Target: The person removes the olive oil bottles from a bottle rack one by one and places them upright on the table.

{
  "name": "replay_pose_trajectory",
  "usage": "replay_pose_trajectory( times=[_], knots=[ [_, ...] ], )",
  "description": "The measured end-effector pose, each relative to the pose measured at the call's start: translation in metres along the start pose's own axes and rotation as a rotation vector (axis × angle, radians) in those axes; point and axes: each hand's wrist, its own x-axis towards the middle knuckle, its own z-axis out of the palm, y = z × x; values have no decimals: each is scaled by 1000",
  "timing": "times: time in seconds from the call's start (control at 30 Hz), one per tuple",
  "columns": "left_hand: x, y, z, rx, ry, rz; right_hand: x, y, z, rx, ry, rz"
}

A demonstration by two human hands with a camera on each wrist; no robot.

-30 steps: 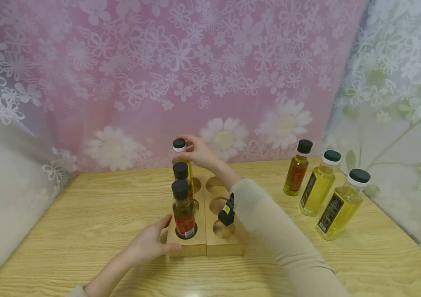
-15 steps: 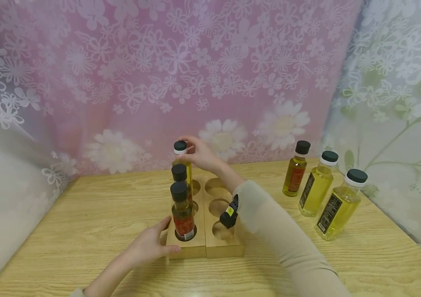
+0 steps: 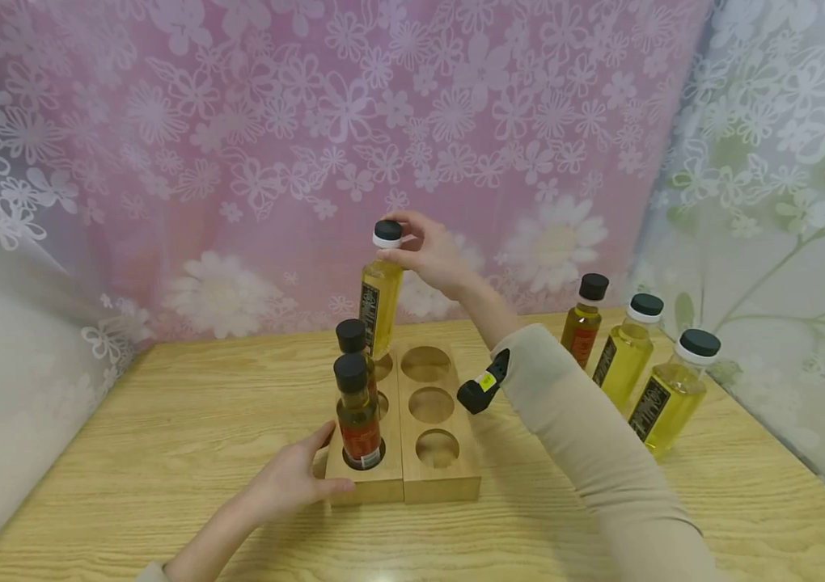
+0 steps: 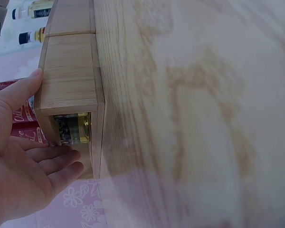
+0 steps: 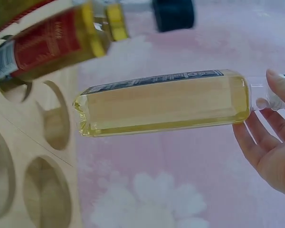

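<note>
The right hand (image 3: 430, 250) holds a yellow oil bottle (image 3: 385, 295) at the neck. Its fingers (image 5: 249, 142) are narrowed on the bottle's white collar, just below the dark cap. The bottle stands near upright at the far end of the left block (image 3: 372, 491), in line with that block's far hole in the head view; the exact gap between its base and the wood cannot be judged reliably from these angles.

The left hand (image 3: 289, 483) rests against the near left corner of the left block, with the thumb at the front face and the other fingers extended loosely along the side (wide, not wrapped round anything).

Two red-labelled, black-capped bottles are seated in the left block: the near bottle (image 3: 360, 428) and the middle bottle (image 3: 352, 335), the latter partly hidden by the former. The right block (image 3: 443, 491), with three round holes, adjoins the left block.

On the right of the worktop (image 3: 201, 420) stand a small red-labelled bottle (image 3: 585, 319) and two black-labelled bottles (image 3: 627, 356), their lower parts partly covered by the sleeve (image 3: 573, 420). A pink floral curtain (image 3: 274, 121) forms the background.
</note>
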Motion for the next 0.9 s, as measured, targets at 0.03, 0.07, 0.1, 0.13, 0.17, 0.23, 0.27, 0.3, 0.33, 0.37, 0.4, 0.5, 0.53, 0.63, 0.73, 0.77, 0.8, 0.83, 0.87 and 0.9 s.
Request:
replay_pose_trajectory(
  times=[0.03,0.07,0.1,0.13,0.17,0.23,0.27,0.3,0.33,0.37,0.4,0.5,0.53,0.63,0.73,0.77,0.8,0.83,0.87,0.9],
  knots=[
    [0,0,0,1,1,-1,0,-2,-5,1,7,0],
    [0,0,0,1,1,-2,-1,-3,-9,0,14,-1],
    [0,0,0,2,2,-3,-2,-4,-14,3,19,-4],
    [0,0,0,3,4,-3,-4,-4,-18,2,22,-5],
    [0,0,0,4,6,-3,-5,-4,-23,0,26,-3],
    [0,0,0,10,11,-2,-9,-2,-31,-6,31,-6],
    [0,0,0,13,13,0,-11,-1,-36,-10,35,-7],
    [0,0,0,17,16,2,-14,1,-40,-11,37,-5],
    [0,0,0,19,18,4,-17,3,-44,-9,37,-2],
    [0,0,0,20,18,7,-19,4,-48,-11,38,-1],
    [-1,0,0,19,18,9,-22,6,-53,-13,40,0],
    [-1,-1,1,11,12,12,-31,10,-65,-2,38,16],
    [0,-1,1,7,10,13,-34,12,-70,-11,39,20],
    [0,-1,1,-5,3,12,-42,17,-83,-25,41,34],
    [0,-2,1,-9,3,14,-49,24,-95,-73,39,52],
    [0,-2,1,-8,3,15,-52,27,-98,-83,36,59],
    [0,-1,0,-7,4,18,-54,29,-100,-103,35,63],
    [0,-1,0,-7,5,18,-57,32,-102,-116,31,69],
    [0,-1,0,-9,5,18,-59,35,-104,-126,29,72],
    [-1,-1,-1,-7,7,20,-62,37,-105,-137,29,74]
  ],
)
